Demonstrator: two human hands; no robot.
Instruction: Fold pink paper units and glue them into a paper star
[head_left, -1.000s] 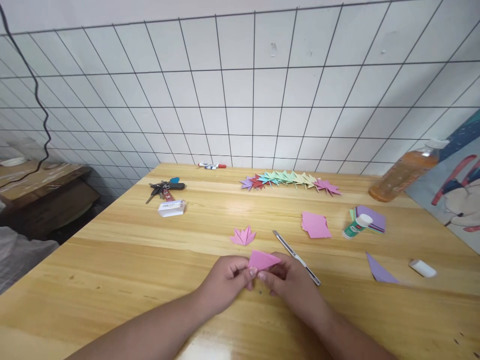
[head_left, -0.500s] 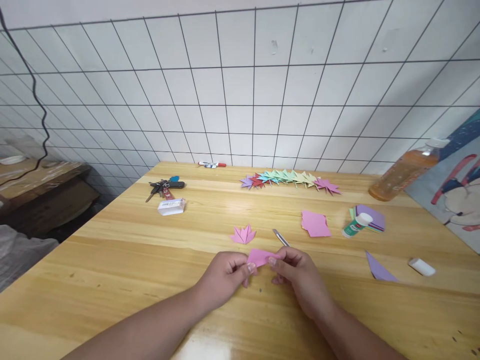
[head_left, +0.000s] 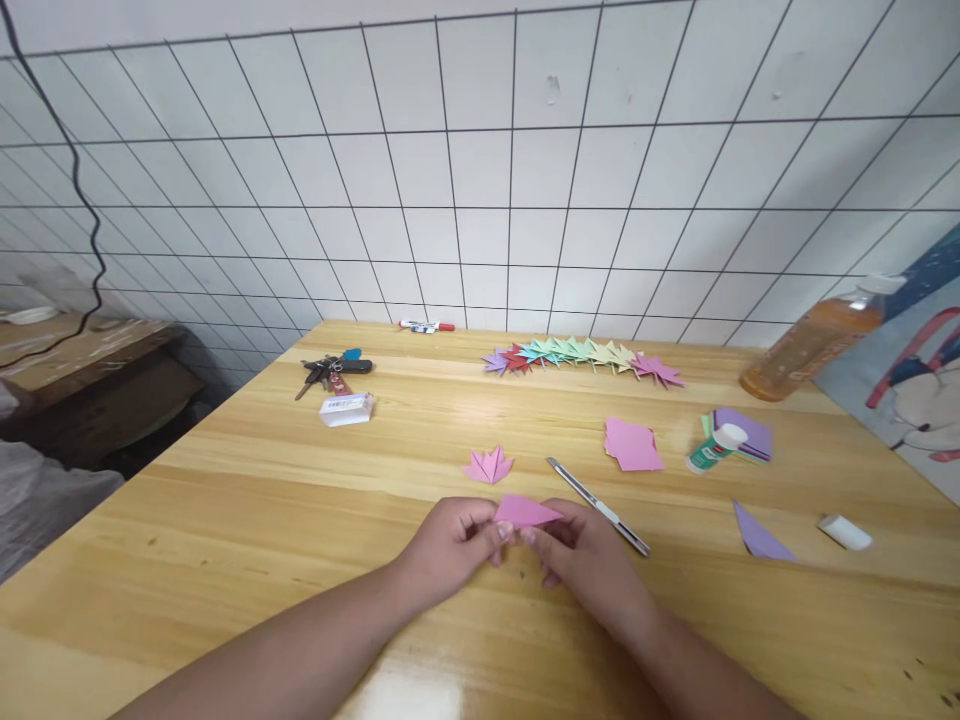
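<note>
Pink ppr (head_left: pixel 523 511) | btwn L hand (head_left: pixel 452 545) & R hand (head_left: pixel 600 558) | L pinching

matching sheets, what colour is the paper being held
Pink: the folded paper shows in the head view.

The table (head_left: pixel 300 620) fills the lower part of the frame, the wall (head_left: pixel 472 170) behind it. Near the far edge, the marker (head_left: pixel 427 327) lies left of centre, the chain (head_left: pixel 577 353) right of it, the bottle (head_left: pixel 810 345) farther right beside the panel (head_left: pixel 930 400). Centre left are the keys (head_left: pixel 330 370), the box (head_left: pixel 346 410) just before them. At lower centre, the paper (head_left: pixel 521 511) is between the left grip (head_left: pixel 446 545) and right grip (head_left: pixel 600 555), the fan (head_left: pixel 489 466) just behind it. The knife (head_left: pixel 600 505) lies behind the right grip, the sheets (head_left: pixel 632 445) beyond. Rightward, the glue (head_left: pixel 709 455) overlaps the stack's (head_left: pixel 750 430) left side in view. The triangle (head_left: pixel 761 537) lies lower right. The cord (head_left: pixel 86 200) hangs upper left.
</note>
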